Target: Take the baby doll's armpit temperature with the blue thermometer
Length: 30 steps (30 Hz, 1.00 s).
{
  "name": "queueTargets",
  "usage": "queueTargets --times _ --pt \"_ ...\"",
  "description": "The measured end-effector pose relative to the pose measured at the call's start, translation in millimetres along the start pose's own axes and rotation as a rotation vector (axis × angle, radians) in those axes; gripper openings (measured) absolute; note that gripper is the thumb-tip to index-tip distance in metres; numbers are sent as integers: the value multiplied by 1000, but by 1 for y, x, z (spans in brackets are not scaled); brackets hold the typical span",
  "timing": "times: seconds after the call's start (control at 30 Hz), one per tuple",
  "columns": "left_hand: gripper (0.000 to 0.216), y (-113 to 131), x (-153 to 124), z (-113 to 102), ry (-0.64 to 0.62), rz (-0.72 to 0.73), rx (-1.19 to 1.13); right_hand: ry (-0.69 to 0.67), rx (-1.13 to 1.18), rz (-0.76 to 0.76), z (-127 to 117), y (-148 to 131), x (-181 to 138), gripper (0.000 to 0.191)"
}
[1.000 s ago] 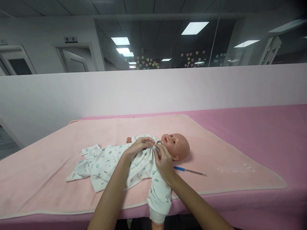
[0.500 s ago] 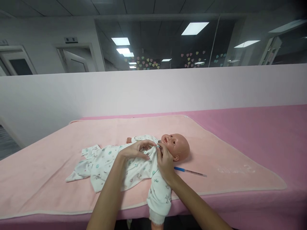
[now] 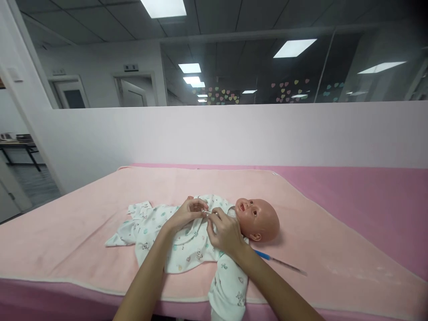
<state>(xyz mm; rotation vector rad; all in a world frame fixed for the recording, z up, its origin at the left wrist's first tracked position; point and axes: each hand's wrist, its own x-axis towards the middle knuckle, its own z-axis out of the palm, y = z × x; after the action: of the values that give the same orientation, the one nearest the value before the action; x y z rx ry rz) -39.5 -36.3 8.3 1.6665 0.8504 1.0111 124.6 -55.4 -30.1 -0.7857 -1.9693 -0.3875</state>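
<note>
A baby doll (image 3: 259, 216) lies on its back on a light pink blanket (image 3: 83, 232), head to the right. It wears a white printed romper (image 3: 157, 225); one sleeve hangs over the table's front edge. My left hand (image 3: 189, 211) and my right hand (image 3: 224, 232) meet at the doll's chest just below the neck, fingers pinching the romper's front edges together. What sits between the fingertips is too small to make out.
A thin stick with a blue end (image 3: 277, 261) lies on the blanket right of the doll. The blanket covers a darker pink table (image 3: 384, 209). A low white partition (image 3: 234, 133) runs behind, with glass above it. A doorway opens at far left.
The view has shifted left and down, so the doll sits further right and lower. Both hands stay at the doll's chest; the left fingers have closed in toward the right hand.
</note>
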Motion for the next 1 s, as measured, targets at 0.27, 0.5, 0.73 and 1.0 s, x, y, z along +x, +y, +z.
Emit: queueTargets --times 0.27,0.5,0.73,1.0 --pt "27 -4 -3 7 128 26 10 40 78 26 -2 6 -8 14" --pt "20 0 -5 6 65 -31 75 97 191 71 -1 6 -2 19" --pt "20 4 -8 7 38 -65 -27 61 254 131 0 7 -1 17" --pt "33 5 -8 9 -24 -3 32 71 203 123 1 7 -2 17"
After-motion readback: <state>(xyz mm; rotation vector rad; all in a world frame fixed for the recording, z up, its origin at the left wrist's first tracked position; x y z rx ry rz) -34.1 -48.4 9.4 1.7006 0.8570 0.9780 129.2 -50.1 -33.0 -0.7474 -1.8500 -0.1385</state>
